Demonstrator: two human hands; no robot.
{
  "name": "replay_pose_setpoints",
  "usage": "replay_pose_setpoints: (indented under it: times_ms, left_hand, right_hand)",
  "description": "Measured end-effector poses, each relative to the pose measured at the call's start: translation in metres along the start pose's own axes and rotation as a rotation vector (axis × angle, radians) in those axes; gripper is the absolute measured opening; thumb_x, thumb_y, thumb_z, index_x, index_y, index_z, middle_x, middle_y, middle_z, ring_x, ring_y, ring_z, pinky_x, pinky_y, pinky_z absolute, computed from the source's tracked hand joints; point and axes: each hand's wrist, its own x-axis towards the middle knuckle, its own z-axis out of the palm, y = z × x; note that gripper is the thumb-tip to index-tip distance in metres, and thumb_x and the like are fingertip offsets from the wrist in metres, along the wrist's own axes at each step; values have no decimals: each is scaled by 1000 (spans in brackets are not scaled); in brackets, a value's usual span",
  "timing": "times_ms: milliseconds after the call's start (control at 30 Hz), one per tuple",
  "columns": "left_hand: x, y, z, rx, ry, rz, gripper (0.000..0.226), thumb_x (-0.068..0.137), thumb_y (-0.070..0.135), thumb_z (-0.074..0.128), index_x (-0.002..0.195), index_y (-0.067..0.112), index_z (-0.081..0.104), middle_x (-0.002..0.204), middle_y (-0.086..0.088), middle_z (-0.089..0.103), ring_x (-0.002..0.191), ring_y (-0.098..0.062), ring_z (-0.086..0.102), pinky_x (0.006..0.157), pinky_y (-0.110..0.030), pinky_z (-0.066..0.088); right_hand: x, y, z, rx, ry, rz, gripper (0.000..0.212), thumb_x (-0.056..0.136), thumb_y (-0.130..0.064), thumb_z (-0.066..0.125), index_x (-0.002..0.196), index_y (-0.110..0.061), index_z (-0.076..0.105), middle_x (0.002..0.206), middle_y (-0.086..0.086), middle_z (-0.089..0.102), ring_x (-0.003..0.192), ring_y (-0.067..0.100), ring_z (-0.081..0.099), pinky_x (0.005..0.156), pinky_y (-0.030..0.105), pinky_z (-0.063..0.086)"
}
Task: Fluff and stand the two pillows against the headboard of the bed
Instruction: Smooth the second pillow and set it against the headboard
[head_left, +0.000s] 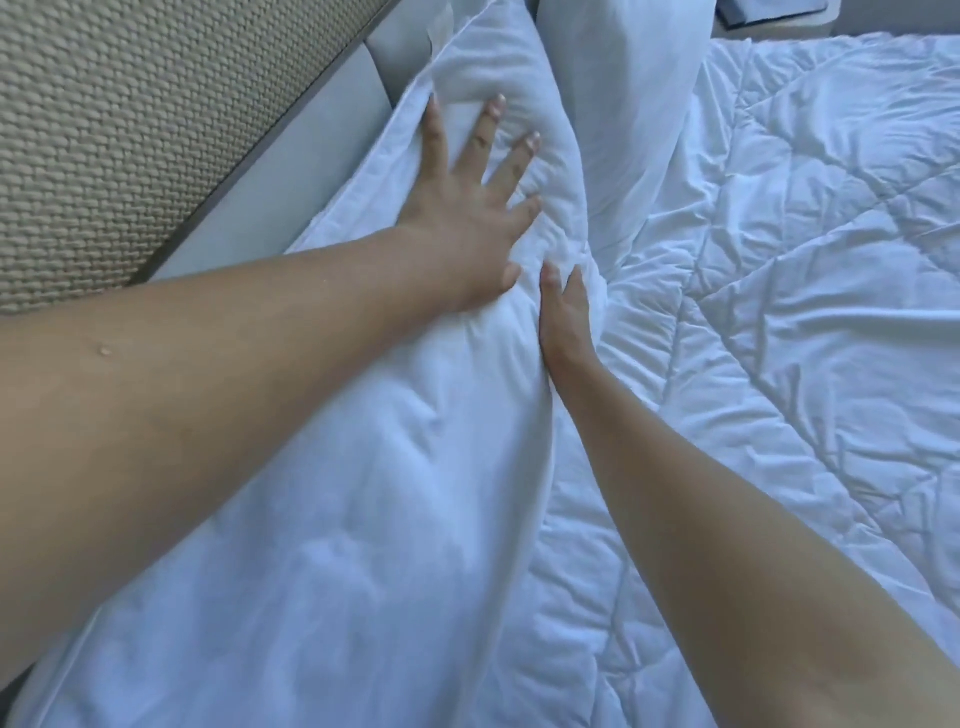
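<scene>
Where rumpled white quilted duvet (779, 260) covers bed, beige woven headboard (104, 130) rises at left. Near plump white pillow (389, 467) leans on headboard, long axis running alongside it; second white pillow (623, 78) stands beyond. Left hand (467, 208) splayed flat on near pillow's face; right hand (566, 317) presses its bed-side edge, fingers hidden, grip unclear.

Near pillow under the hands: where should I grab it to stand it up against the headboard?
Judging by its pose, grip the near pillow at its long bed-side edge, where the right hand is tucked, coming from the quilt side; the left hand steadies the face.
</scene>
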Motion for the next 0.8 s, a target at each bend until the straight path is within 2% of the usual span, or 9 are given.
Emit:
replay_pose_setpoints:
  times_ms: [100, 200, 233, 333, 400, 500, 633, 733, 800]
  left_hand:
    - [-26, 36, -28, -23, -126, -49, 70, 101, 49, 26, 159, 14, 9, 165, -19, -11, 149, -46, -16, 112, -72, -8]
    - [-81, 74, -33, -121, -250, -37, 63, 105, 42, 17, 158, 11, 4, 163, -23, -13, 147, -47, -19, 112, -72, -10]
    - [-102, 78, -27, -121, -257, -29, 63, 105, 44, 18, 158, 13, 2, 163, -23, -16, 146, -49, -22, 109, -74, -12]
    - [-152, 63, 0, -79, -191, 11, 70, 101, 56, 21, 159, 23, -1, 162, -21, -23, 146, -47, -25, 102, -77, -16]
    - [-166, 49, 13, -122, -148, 28, 76, 97, 65, 22, 159, 28, 0, 162, -17, -24, 147, -43, -25, 102, -75, -21]
    - [-165, 34, 24, -137, -80, 61, 77, 93, 68, 27, 159, 32, 7, 165, -12, -19, 150, -38, -21, 103, -68, -25]
    - [-156, 26, 32, -153, -46, 115, 76, 93, 66, 33, 158, 31, 17, 167, -11, -10, 152, -37, -13, 108, -70, -16]
    - [-158, 28, 29, -132, -29, 132, 69, 98, 60, 29, 158, 29, 17, 167, -12, -8, 152, -38, -11, 107, -70, -15]
    - [-162, 31, 23, -123, -32, 118, 62, 103, 51, 23, 159, 25, 15, 166, -13, -9, 151, -39, -13, 106, -71, -15]
  right_hand:
    - [-49, 16, 3, 122, -63, 58, 83, 92, -66, 37, 160, -24, 17, 167, -6, 18, 154, 10, 13, 127, 43, 12]
    - [-92, 37, 9, 180, -71, 75, 103, 78, -90, 34, 160, -29, 18, 166, -11, 22, 152, 4, 19, 126, 38, 14]
    - [-105, 42, 10, 174, -59, 87, 101, 79, -89, 34, 160, -30, 17, 166, -11, 21, 152, 4, 21, 126, 38, 16]
    - [-146, 55, 12, 174, -48, 66, 80, 89, -62, 35, 159, -29, 17, 166, -11, 19, 151, 4, 21, 126, 40, 20]
    - [-164, 61, 14, 168, -59, 34, 74, 92, -56, 36, 159, -32, 18, 165, -13, 21, 151, 3, 20, 125, 41, 20]
    - [-158, 62, 26, 171, -57, 8, 70, 94, -58, 37, 158, -36, 18, 164, -16, 25, 150, 2, 23, 124, 42, 23]
    - [-145, 60, 39, 174, -44, 8, 73, 91, -63, 35, 157, -37, 19, 164, -12, 25, 151, 4, 23, 125, 42, 23]
    - [-142, 63, 37, 181, -68, 46, 72, 90, -64, 35, 156, -38, 22, 163, -12, 28, 150, 6, 25, 124, 42, 24]
    - [-148, 61, 33, 217, -59, 79, 65, 92, -59, 37, 153, -38, 28, 159, -13, 37, 147, 8, 33, 122, 44, 28]
